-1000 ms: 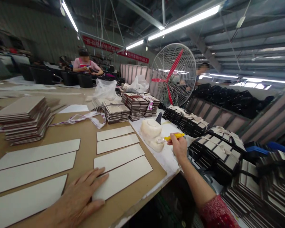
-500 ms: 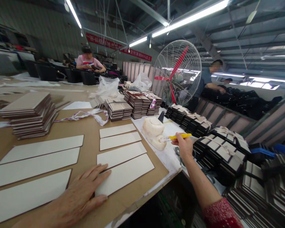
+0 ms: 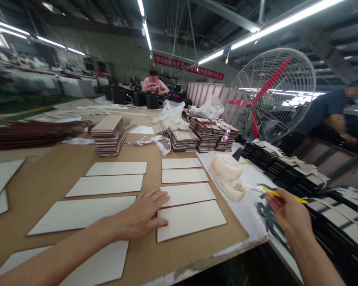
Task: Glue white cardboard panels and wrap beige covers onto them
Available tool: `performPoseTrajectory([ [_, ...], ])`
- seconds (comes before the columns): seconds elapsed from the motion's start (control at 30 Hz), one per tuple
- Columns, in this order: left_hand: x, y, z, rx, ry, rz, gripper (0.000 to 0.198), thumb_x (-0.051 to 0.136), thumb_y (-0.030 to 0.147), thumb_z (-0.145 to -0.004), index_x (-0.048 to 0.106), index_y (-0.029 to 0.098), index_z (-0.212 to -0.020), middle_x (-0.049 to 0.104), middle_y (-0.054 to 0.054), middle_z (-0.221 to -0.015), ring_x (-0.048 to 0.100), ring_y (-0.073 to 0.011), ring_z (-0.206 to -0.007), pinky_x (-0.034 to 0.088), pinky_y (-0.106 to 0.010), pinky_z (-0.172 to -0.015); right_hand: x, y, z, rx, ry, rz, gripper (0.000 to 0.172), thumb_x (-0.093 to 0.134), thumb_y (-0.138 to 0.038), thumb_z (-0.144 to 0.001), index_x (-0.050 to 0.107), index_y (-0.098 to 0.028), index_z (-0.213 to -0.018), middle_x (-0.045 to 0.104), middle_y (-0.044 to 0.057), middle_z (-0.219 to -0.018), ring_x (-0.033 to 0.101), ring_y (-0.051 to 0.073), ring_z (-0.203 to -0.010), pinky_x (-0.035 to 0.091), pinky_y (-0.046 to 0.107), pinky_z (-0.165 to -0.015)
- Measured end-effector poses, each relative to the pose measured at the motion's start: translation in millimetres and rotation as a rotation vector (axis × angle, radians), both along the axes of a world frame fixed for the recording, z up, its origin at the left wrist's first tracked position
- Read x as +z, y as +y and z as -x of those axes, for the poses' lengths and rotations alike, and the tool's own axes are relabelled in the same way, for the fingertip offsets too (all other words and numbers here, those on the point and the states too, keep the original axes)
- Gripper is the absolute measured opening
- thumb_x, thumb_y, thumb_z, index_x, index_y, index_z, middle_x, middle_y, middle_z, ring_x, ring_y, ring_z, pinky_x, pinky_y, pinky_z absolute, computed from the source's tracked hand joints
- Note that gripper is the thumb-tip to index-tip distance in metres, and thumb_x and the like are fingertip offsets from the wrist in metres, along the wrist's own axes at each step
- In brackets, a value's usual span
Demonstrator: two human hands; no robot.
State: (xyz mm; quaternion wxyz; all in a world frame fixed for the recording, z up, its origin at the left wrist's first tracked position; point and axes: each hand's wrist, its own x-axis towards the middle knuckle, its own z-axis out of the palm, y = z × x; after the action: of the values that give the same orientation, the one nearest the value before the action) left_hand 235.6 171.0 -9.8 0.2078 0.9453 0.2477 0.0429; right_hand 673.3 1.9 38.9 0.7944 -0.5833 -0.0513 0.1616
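My left hand (image 3: 146,212) lies with its fingers spread. Its fingertips touch the left ends of two pale rectangular boards (image 3: 191,220) in the right-hand group. Under and beside that hand and forearm are more pale boards (image 3: 86,212) with dark edges. My right hand (image 3: 290,212) grips a yellow-handled brush (image 3: 273,192), its bristles pointing left at the lip of a cream-coloured, crusted container (image 3: 226,171). Whether the bristles touch the lip I cannot tell. A pair of dark scissors (image 3: 270,220) appears to lie just left of my right hand.
Stacked boards (image 3: 107,135) stand at the back left, tied bundles (image 3: 183,139) at the back centre. Black bundles (image 3: 282,159) line the right. A large caged fan (image 3: 271,95) stands behind. One person (image 3: 155,84) sits beyond the table; another (image 3: 325,107) is at right.
The view has turned left, so everything sits further right in the picture. The brush has drawn back slightly from the container's lip. My left hand stays on the board ends.
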Motion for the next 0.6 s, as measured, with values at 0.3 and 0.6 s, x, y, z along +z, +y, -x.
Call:
performPoseTrajectory([
  [0.3,-4.5,72.5,-34.3,0.153,-0.067,-0.172,0.049,0.038,0.047,-0.099,0.05,0.022,-0.139,0.05,-0.01,-0.146,0.042,-0.0294,-0.135,0.036,-0.05,-0.11,40.4,79.1,52.3,0.151,0.038,-0.084,0.01,0.058,-0.009,-0.086,0.059,-0.014,-0.078,0.065,0.0,-0.062,0.064,0.009,-0.049,0.061,0.016,-0.055],
  [0.6,-35.4,101.3,-58.6,0.26,-0.087,-0.24,0.066,0.043,0.058,-0.094,0.041,0.018,-0.146,0.039,-0.015,-0.155,0.037,-0.0317,-0.141,0.028,-0.051,-0.113,10.8,230.4,139.0,0.441,0.079,-0.058,0.009,0.061,-0.016,-0.093,0.059,-0.014,-0.084,0.066,-0.001,-0.07,0.065,0.01,-0.058,0.061,0.023,-0.06],
])
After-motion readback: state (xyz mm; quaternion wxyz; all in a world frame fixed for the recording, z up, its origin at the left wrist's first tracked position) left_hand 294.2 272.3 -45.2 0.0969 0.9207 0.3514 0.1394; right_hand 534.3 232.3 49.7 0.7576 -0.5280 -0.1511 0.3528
